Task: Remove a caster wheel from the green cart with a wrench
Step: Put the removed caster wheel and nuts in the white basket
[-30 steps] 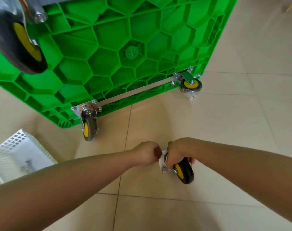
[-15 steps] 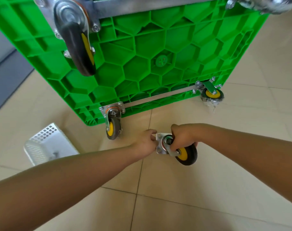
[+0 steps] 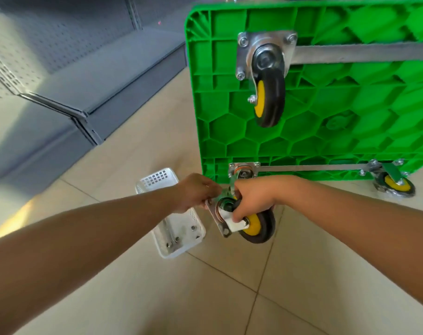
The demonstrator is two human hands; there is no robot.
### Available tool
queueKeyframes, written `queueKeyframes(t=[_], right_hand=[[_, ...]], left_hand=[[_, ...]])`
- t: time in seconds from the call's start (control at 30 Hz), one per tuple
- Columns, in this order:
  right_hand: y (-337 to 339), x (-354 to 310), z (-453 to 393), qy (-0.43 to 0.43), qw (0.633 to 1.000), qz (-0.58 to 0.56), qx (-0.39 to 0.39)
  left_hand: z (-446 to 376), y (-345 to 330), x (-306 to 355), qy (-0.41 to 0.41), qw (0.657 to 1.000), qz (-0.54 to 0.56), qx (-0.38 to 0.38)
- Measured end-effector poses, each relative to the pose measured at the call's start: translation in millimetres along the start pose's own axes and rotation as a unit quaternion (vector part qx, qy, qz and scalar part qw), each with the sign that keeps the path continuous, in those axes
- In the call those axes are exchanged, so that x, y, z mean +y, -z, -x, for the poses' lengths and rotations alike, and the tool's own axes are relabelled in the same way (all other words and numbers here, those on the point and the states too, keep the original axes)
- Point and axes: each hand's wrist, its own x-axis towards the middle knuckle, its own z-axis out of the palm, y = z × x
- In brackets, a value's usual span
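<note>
Since half a second ago we have lifted the loose caster wheel [image 3: 255,224] higher, up in front of the lower corner of the green cart [image 3: 350,117], and the white basket [image 3: 179,228] now lies right under our left wrist rather than off to the side. We can read no brand or writing on anything. Our right hand [image 3: 254,199] curls over the caster's fork and grips it, with the black and yellow wheel hanging below the fingers. Our left hand [image 3: 196,192] pinches the upper edge of its metal mounting plate [image 3: 216,218]; the fingertips are hidden behind the knuckles. Just beyond our hands, a mounted caster [image 3: 243,174] is mostly covered by them. Higher up another caster [image 3: 266,93] hangs from the cart; a third [image 3: 395,184] sits well right of our right hand. Small bolts lie blurred in the basket. We cannot see a wrench.
</note>
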Motion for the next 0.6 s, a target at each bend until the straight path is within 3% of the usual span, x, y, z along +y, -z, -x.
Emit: queueKeyframes(t=[0.17, 0.37, 0.43, 0.6], right_hand=[[22, -72, -30, 0.004, 0.999, -0.016, 0.045], [20, -127, -87, -0.019, 0.996, -0.087, 0.023], [11, -137, -108, -0.026, 0.996, -0.089, 0.006], [-8, -152, -138, -0.054, 0.998, -0.002, -0.023]], left_hand=[[7, 79, -20, 0.043, 0.988, 0.132, 0.070], [4, 129, -61, 0.103, 0.951, 0.256, 0.142], [-4, 134, -76, 0.118, 0.949, 0.248, 0.157], [-24, 143, -95, 0.082, 0.975, 0.086, 0.188]])
